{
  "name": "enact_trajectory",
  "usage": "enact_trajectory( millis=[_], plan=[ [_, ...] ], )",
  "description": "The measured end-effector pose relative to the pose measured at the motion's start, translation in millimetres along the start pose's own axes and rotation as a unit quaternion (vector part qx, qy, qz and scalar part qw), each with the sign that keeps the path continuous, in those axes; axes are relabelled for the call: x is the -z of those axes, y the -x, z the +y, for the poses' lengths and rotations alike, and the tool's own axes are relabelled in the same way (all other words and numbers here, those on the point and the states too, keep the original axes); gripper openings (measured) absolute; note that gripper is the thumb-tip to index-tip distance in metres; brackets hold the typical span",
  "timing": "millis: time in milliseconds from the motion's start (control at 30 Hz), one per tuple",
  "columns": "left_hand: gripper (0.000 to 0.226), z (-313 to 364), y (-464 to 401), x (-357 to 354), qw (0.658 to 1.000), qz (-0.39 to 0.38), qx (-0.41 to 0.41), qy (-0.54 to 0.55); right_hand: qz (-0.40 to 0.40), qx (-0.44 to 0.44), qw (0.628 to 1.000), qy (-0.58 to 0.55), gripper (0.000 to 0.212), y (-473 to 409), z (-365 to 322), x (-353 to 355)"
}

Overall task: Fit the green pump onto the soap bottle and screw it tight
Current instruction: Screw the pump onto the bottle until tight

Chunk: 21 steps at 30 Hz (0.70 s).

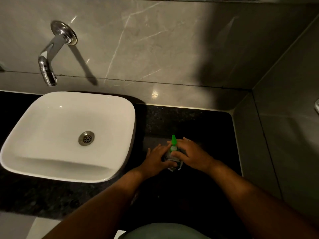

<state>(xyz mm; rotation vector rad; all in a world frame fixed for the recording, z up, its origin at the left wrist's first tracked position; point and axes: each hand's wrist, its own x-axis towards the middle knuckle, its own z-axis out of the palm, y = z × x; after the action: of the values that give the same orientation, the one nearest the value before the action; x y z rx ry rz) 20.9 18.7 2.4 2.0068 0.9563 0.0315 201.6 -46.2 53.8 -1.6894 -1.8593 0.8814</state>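
A clear soap bottle (pixel 173 163) stands on the black countertop (pixel 198 121), right of the sink. The green pump (pixel 173 141) sits on top of the bottle, its nozzle pointing away from me. My left hand (pixel 158 158) wraps the bottle's left side. My right hand (pixel 189 153) rests against the bottle's right side with fingertips at the pump's collar. Both hands hide most of the bottle's body.
A white square basin (pixel 43 118) with a metal drain takes up the left of the counter. A chrome wall tap (pixel 47 66) hangs over it. Grey marble walls close the back and the right side.
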Motion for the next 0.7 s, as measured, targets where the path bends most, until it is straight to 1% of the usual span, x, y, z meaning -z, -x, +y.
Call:
enact_trajectory(
  millis=[167,333,467,567,700],
  plan=[
    [0.072,2,7,-10,0.999,0.047,0.007,0.021,0.105,-0.02,0.994,-0.01,0.044,11,-3,-22],
    [0.07,7,11,-9,0.998,0.065,0.002,0.007,0.171,-0.03,0.985,0.012,0.044,19,-7,-34],
    [0.069,9,9,-8,0.997,0.069,0.002,-0.044,0.2,-0.037,0.978,0.033,0.036,21,-10,-36],
    [0.064,9,8,-10,0.996,0.067,0.001,-0.06,0.212,-0.047,0.975,0.044,0.037,23,-11,-40],
    [0.055,8,8,-11,0.994,0.084,0.003,-0.071,0.22,-0.06,0.972,0.049,0.036,24,-14,-45]
  ],
)
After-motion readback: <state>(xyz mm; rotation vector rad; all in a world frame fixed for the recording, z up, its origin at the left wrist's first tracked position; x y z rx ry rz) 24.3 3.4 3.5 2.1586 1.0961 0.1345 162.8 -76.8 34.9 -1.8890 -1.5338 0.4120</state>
